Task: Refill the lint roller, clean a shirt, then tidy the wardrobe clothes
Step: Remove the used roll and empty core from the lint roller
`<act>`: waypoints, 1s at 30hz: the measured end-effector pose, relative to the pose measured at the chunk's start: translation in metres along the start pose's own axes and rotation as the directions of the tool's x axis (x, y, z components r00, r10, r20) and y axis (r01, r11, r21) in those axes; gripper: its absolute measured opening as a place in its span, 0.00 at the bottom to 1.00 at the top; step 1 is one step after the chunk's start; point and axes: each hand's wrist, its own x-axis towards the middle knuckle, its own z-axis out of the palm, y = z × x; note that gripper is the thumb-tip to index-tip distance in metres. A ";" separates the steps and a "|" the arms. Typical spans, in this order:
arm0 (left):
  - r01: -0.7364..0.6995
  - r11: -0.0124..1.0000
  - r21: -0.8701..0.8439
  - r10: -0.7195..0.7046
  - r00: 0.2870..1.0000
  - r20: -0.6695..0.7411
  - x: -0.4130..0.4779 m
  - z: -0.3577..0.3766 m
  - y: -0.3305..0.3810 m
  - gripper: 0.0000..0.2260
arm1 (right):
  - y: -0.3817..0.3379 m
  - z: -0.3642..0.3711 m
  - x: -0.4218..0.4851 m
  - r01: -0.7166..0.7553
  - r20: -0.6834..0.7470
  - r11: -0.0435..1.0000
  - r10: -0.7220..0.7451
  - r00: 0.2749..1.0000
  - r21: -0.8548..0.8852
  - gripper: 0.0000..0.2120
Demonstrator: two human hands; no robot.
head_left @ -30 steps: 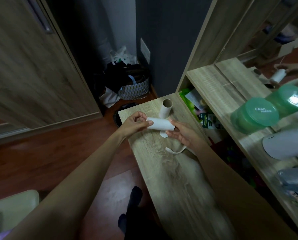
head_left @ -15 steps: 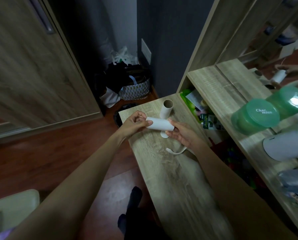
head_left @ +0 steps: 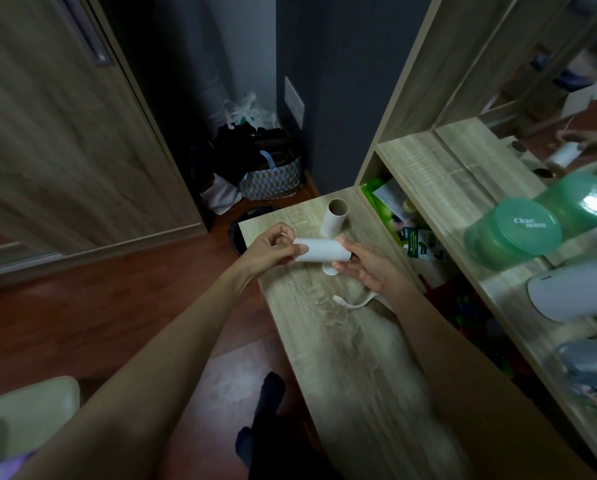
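I hold a white lint roller refill roll [head_left: 319, 250] level over the wooden tabletop [head_left: 328, 327]. My left hand [head_left: 271, 249] pinches its left end and my right hand [head_left: 366, 268] grips its right end. Behind it an empty cardboard tube [head_left: 335, 216] stands upright on the table. The white lint roller handle [head_left: 354, 303] lies on the table, partly hidden under my right wrist. Another white piece [head_left: 329, 270] shows just below the roll.
A wooden shelf unit [head_left: 425, 181] with a mirror stands to the right, bearing a green tub [head_left: 512, 233] and a white container [head_left: 574, 292]. A wardrobe door [head_left: 58, 133] is at left. A basket with bags [head_left: 269, 174] sits in the far corner. A dark sock [head_left: 269, 393] is below.
Hardly anything differs; both hands keep hold of the roll at the same spot, with only a slight shift of the view.
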 end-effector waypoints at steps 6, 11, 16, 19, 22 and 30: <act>-0.004 1.000 0.008 0.004 0.999 -0.036 0.002 0.001 -0.005 0.11 | 0.001 -0.002 0.001 0.014 -0.005 1.000 -0.014 1.000 0.008 0.14; 0.050 0.998 -0.049 -0.054 0.994 -0.095 0.003 0.002 -0.009 0.09 | 0.007 -0.005 0.003 0.045 -0.031 0.999 -0.045 0.999 -0.014 0.15; 0.067 0.998 0.009 -0.066 0.991 -0.118 0.003 0.001 -0.012 0.14 | 0.014 -0.005 0.007 0.111 -0.048 0.992 -0.114 0.992 -0.060 0.18; 0.063 0.995 0.078 -0.054 0.992 -0.110 0.002 -0.002 -0.012 0.15 | 0.016 -0.006 0.009 0.129 -0.043 0.988 -0.133 0.990 -0.084 0.20; 0.057 0.995 0.078 -0.049 0.993 -0.107 0.000 -0.004 -0.011 0.14 | 0.017 -0.006 0.010 0.128 -0.040 0.989 -0.132 0.990 -0.076 0.21; -0.009 0.995 0.099 0.022 0.992 -0.125 -0.002 -0.005 -0.008 0.15 | 0.017 -0.006 0.010 0.125 -0.053 0.990 -0.128 0.990 -0.057 0.21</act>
